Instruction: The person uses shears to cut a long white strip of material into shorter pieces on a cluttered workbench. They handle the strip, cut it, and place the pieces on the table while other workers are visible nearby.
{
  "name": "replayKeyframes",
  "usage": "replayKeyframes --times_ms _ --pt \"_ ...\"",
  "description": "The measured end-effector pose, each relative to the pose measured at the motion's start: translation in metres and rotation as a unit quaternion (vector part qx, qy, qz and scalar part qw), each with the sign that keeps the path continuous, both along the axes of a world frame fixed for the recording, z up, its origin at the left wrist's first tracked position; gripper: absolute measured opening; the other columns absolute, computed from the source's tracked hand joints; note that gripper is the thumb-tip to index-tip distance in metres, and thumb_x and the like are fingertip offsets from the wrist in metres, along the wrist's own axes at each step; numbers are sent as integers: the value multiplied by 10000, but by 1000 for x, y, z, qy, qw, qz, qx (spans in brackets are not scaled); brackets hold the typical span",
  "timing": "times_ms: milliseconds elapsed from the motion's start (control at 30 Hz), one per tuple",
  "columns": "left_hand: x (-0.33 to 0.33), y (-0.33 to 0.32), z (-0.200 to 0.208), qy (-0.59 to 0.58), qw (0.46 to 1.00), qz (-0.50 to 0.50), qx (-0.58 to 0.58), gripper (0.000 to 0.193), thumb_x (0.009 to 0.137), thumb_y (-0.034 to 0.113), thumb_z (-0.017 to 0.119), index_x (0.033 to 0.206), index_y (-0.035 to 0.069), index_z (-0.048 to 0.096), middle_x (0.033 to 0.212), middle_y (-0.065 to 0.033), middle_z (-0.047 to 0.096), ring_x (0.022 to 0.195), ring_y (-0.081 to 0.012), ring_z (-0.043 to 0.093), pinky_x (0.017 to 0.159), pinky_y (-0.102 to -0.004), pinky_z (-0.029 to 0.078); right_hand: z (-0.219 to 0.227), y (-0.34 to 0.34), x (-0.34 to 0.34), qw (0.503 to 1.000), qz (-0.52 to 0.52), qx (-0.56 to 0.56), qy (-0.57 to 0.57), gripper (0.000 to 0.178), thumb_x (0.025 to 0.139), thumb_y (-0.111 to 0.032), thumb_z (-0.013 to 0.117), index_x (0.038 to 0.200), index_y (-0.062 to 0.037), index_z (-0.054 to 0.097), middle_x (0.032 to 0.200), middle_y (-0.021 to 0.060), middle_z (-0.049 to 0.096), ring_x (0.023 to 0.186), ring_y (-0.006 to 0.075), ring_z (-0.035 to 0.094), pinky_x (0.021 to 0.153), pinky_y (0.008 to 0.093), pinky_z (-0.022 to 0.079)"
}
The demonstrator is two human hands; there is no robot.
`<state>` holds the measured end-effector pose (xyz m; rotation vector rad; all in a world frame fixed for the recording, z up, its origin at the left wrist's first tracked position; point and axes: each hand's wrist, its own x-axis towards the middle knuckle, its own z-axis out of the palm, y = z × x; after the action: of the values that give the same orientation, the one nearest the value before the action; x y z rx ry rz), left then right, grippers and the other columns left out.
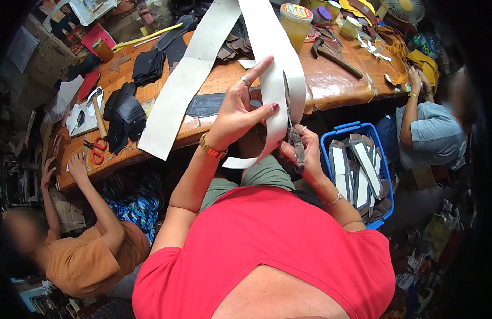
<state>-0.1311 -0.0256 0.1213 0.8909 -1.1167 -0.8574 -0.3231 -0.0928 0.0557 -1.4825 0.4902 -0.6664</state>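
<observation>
A long white strip of sheet material (pixel 275 40) hangs over the table's front edge, its lower part in front of me. My left hand (pixel 240 109) pinches it between thumb and fingers, the index finger stretched up along it. Wrapped round the handles of a pair of scissors (pixel 295 139) is my right hand (pixel 305 146); the handles look bound in grey cloth. The blades lie along the white strip, and a narrow cut piece (pixel 240 162) curls down below my left hand. Another wide white band (pixel 177 101) lies across the table to the left.
On the wooden table (pixel 331 87) are a hammer (pixel 339 61), a tub of yellowish glue (pixel 295 26), orange-handled scissors (pixel 99 150) and black leather pieces (pixel 125 111). A blue basket (pixel 383 215) of strips stands at my right. One person (pixel 97 250) sits at left, another (pixel 429 125) at right.
</observation>
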Motion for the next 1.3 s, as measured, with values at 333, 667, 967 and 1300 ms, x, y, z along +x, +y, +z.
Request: replayKeyframes --times_ms 333,667,967,1300 --pt "2 8 2 -20 1000 18 9 811 840 -59 712 1540 6 307 1466 -101 448 1143 -156 581 939 -296 530 6 6 -3 998 28 48 -20 142 845 -108 740 869 -1 650 718 -2 618 577 49 557 522 208 449" --pt "18 13 3 105 993 -21 -41 839 799 -70 716 1531 -22 309 1547 -148 366 1420 -204 350 1178 -338 275 17 -22 -26 979 186 75 40 240 770 -151 841 811 -5 655 682 5 606 571 68 565 511 215 417" --pt "-8 18 0 -59 996 69 -7 881 822 -124 654 1572 11 212 1514 -123 395 1210 -162 553 970 -285 507 -30 -15 -10 993 108 -19 -40 263 786 -119 802 914 1 606 830 -33 555 762 44 507 674 221 426" --pt "-12 16 -14 -138 985 93 -43 888 828 -116 656 1572 14 188 1620 -110 257 1214 -172 561 909 -304 580 -22 -5 0 997 64 -2 -52 292 728 -89 820 897 -7 597 867 -16 605 819 51 562 700 221 448"
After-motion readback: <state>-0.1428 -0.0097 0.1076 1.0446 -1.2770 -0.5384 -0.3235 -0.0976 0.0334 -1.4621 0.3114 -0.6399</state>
